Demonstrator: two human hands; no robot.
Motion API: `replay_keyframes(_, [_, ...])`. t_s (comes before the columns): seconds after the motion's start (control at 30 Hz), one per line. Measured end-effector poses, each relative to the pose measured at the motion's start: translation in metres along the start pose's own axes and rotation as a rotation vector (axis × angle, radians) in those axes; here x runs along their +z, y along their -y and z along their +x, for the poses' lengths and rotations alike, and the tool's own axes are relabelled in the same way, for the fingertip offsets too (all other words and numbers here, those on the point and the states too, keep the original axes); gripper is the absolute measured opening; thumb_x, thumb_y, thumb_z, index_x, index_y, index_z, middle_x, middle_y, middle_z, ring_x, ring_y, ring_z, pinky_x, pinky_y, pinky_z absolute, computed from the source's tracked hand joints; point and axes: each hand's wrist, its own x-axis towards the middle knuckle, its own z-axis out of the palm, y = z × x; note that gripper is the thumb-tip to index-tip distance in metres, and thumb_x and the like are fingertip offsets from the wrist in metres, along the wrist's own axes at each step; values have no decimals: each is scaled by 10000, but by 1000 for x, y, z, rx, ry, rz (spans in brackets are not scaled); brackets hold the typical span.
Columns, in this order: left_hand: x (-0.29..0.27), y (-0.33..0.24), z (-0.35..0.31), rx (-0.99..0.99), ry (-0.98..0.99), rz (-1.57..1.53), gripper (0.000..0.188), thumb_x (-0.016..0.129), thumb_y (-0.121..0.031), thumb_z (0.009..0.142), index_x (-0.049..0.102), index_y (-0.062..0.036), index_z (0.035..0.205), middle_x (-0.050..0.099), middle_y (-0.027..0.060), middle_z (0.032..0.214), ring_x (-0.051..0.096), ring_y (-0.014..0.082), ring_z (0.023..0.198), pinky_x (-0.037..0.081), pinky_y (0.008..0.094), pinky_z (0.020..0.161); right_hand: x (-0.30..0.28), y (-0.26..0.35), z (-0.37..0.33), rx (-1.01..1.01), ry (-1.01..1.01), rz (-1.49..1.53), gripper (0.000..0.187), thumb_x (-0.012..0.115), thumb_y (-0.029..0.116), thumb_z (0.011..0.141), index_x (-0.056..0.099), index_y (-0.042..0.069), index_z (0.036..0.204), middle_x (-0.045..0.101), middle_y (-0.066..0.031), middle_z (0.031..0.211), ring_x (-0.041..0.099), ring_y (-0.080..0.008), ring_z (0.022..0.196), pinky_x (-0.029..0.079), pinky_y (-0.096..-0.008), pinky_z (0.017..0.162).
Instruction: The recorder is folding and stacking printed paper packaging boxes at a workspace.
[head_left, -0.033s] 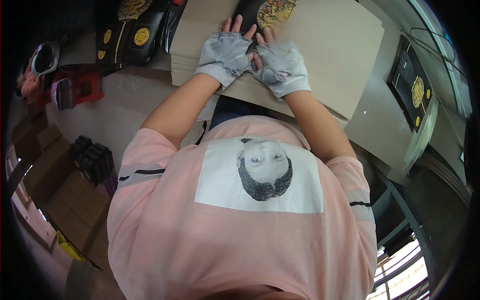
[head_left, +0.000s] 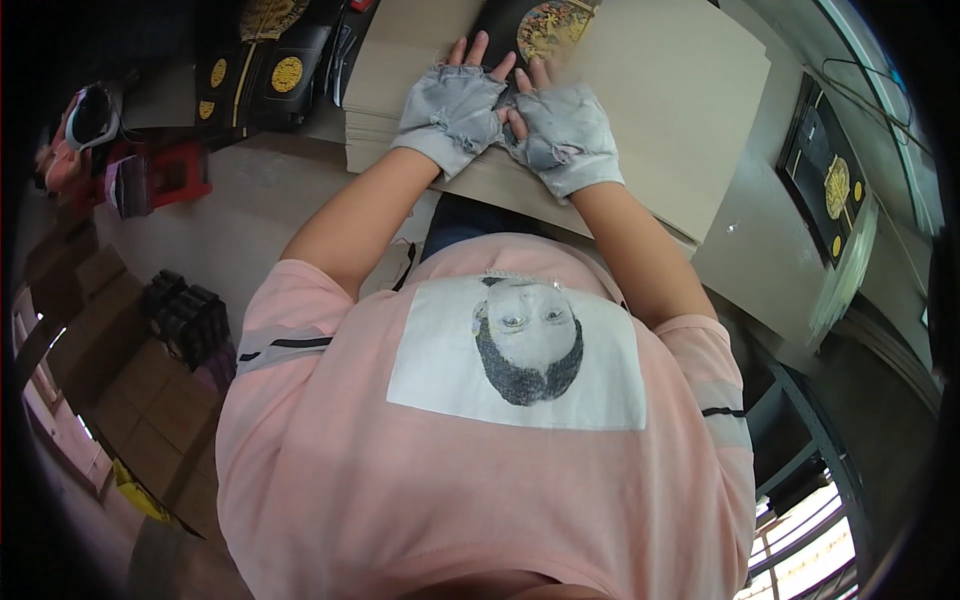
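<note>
A stack of grey cardboard sheets (head_left: 680,120) lies on the table in front of me. On top of it is a black printed piece (head_left: 492,22) bearing a round gold picture; my hands and the upper picture edge hide part of it. My left hand (head_left: 455,105), in a worn grey fingerless glove, rests over the piece's near left part with fingers stretched out. Beside it, my right hand (head_left: 562,125), gloved the same way, lies just below the round picture, fingers extended. The thumbs nearly meet, and neither hand is wrapped around anything.
Black cases with gold emblems (head_left: 275,85) stand at the far left, near a red plastic crate (head_left: 185,175). Right of the stack lie black printed sheets (head_left: 825,165) with gold emblems. Brown cardboard boxes (head_left: 150,400) are at lower left, a metal frame (head_left: 800,410) at lower right.
</note>
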Motion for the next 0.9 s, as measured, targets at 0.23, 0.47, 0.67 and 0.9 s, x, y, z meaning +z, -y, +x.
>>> replay_keyframes(0.23, [6,101,-9,-473,-451,-1067,636,586,-146,1009,354,-4,1585,469,266,1544,517,450,1372,396,435,1181,-11,5,-6,-17,5,-68,674,479,465,1011,452,58,1548,384,-194,1634,386,-317,1501,325,-525,1200])
replay_keyframes(0.47, [-2,33,12,-158,111,131,815,537,-495,1024,258,-22,1625,317,237,1657,297,402,1541,291,526,1238,-10,3,2,-11,22,-5,698,513,483,967,484,55,1518,385,-194,1638,345,-351,1531,339,-590,1169])
replay_keyframes(0.67, [6,27,74,-266,37,91,816,458,-569,1034,241,-66,1638,291,227,1670,264,419,1552,256,569,1242,-12,-1,6,-14,87,17,696,542,476,960,497,40,1502,406,-214,1616,361,-368,1516,358,-596,1141])
replay_keyframes(0.9, [22,60,193,-294,-262,81,746,548,-516,1004,362,-94,1591,395,238,1599,342,438,1497,329,590,1189,-17,1,10,-20,100,88,690,566,482,952,511,48,1485,412,-202,1608,371,-368,1506,356,-608,1139])
